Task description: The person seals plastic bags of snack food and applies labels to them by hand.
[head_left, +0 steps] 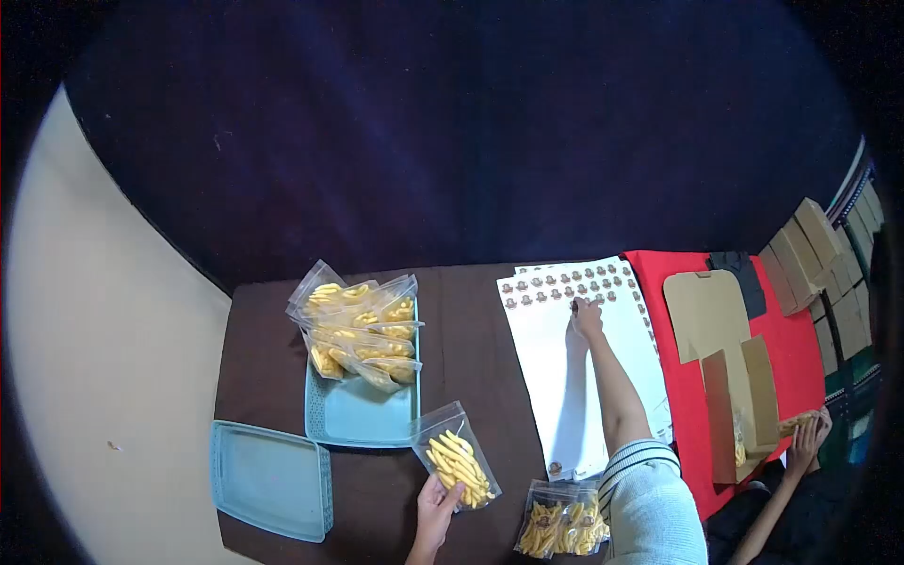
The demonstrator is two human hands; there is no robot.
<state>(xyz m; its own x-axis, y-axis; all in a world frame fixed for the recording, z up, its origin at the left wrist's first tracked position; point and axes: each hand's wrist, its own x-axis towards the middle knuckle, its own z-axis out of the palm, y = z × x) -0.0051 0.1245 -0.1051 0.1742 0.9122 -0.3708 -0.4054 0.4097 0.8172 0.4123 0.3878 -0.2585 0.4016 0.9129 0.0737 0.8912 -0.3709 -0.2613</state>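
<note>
My left hand [436, 513] holds the lower left edge of a clear bag of yellow sticks [459, 463] over the brown table cover, just right of the blue baskets. My right hand [588, 318] is stretched forward to the white sticker sheet [556, 377], its fingertips pressed together at the lower row of small round brown stickers. Whether a sticker is between those fingers is too small to tell. Near my right sleeve lie bags of yellow sticks [557, 529], which seem to bear stickers. More filled bags [363, 325] are piled in the far blue basket [363, 424].
A second blue basket [268, 480] stands at the near left. On the red cloth [678, 414] at right is an open cardboard box [718, 405] with a bag inside. A co-worker's hands [810, 438] hold a bag beside it. Stacked boxes [819, 254] stand at far right.
</note>
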